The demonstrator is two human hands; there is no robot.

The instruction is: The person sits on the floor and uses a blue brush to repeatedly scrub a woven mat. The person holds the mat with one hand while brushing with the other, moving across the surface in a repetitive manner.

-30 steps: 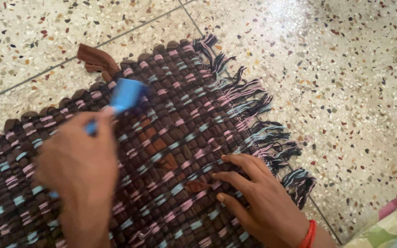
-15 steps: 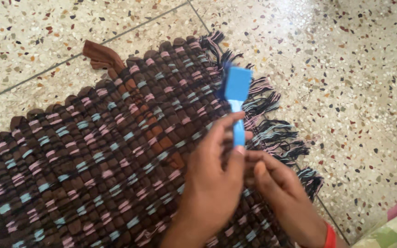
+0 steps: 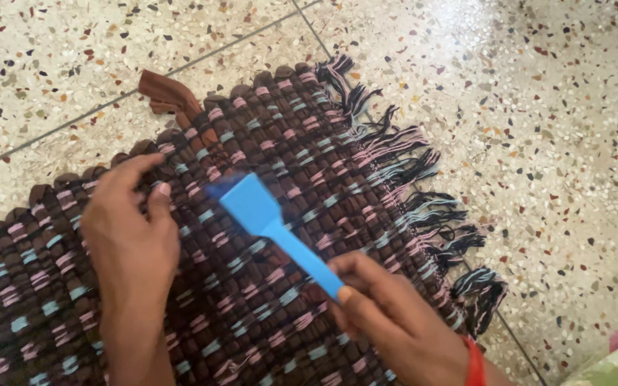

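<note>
A dark brown woven mat [image 3: 287, 164] with pink and light-blue threads and a tasselled fringe lies on the speckled floor. My right hand [image 3: 388, 322], a red band at its wrist, grips the handle of a blue plastic brush [image 3: 270, 225], whose flat head is over the middle of the mat. My left hand [image 3: 130, 236] rests on the mat to the left of the brush, fingers spread toward the mat's far edge and holding nothing.
A brown cloth strip [image 3: 169, 93] sticks out from the mat's far edge. The fringe [image 3: 430, 214] trails onto the terrazzo floor [image 3: 538, 107] at the right. A patch of patterned fabric [image 3: 616, 357] shows at the bottom right corner.
The blue brush has passed from my left hand to my right hand. My left hand moved left and settled on the mat; the brush head swung from the fringe to mid-mat.
</note>
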